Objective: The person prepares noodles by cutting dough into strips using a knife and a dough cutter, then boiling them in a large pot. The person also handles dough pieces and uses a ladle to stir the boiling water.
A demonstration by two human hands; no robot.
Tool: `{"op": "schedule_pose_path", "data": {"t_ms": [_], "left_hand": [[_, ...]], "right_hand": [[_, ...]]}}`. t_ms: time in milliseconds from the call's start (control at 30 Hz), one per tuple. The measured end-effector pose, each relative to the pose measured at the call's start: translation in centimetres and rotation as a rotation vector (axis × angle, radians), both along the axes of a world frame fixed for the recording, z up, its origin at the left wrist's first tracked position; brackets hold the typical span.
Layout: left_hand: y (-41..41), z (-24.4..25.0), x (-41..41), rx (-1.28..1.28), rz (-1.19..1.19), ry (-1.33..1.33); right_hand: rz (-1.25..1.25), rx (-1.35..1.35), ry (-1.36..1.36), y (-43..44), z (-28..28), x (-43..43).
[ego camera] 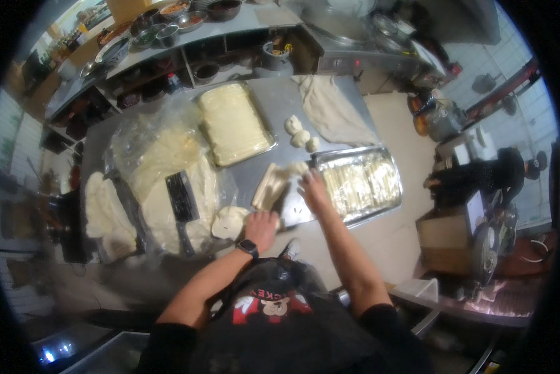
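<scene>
My left hand (261, 231) rests palm down at the table's near edge, beside a flattened round of dough (229, 223); what lies under its fingers is hidden. My right hand (313, 191) reaches over the steel table, its fingertips at a small blurred lump of dough (297, 168); whether they grip it is unclear. Between the hands lies a long pale beige piece (264, 187), either a rolling pin or rolled dough. Right of my right hand is a metal tray (397, 196) with rows of pale strips under shiny film. Several small dough lumps (300, 138) sit farther back.
A black-bladed cleaver (182, 196) lies on a plastic-covered dough sheet (154, 201) at left. More dough (105, 205) is beyond it. A film-wrapped tray of dough (235, 124) and a cloth (333, 110) lie at the back. A person in dark clothes (481, 177) is at right.
</scene>
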State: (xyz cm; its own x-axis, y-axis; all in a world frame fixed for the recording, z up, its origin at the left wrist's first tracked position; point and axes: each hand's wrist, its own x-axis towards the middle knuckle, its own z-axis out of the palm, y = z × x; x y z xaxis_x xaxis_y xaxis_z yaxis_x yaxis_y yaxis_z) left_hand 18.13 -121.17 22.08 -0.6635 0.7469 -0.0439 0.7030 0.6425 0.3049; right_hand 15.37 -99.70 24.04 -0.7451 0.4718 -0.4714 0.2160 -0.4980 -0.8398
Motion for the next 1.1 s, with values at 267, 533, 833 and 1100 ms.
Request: {"op": "schedule_pose_path", "data": {"t_ms": [267, 533, 833, 1100], "left_hand": [[-3.3, -0.2, -0.4, 0.312, 0.022, -0.130], [-1.7, -0.8, -1.5, 0.049, -0.065, -0.189], [0.8, -0.2, -2.0, -0.083, 0.048, -0.092], [0.3, -2.0, -1.7, -0.269, -0.004, -0.145]], "right_hand": [[0.610, 0.162, -0.132, -8.2, -3.2, 7.1], [0.393, 0.045, -0.409, -7.0, -6.9, 7.2], [0.316, 0.345, -0.431, -7.9, -7.0, 5.2], [0.481, 0.683, -0.044, -10.2, 5.5, 5.4]]}}
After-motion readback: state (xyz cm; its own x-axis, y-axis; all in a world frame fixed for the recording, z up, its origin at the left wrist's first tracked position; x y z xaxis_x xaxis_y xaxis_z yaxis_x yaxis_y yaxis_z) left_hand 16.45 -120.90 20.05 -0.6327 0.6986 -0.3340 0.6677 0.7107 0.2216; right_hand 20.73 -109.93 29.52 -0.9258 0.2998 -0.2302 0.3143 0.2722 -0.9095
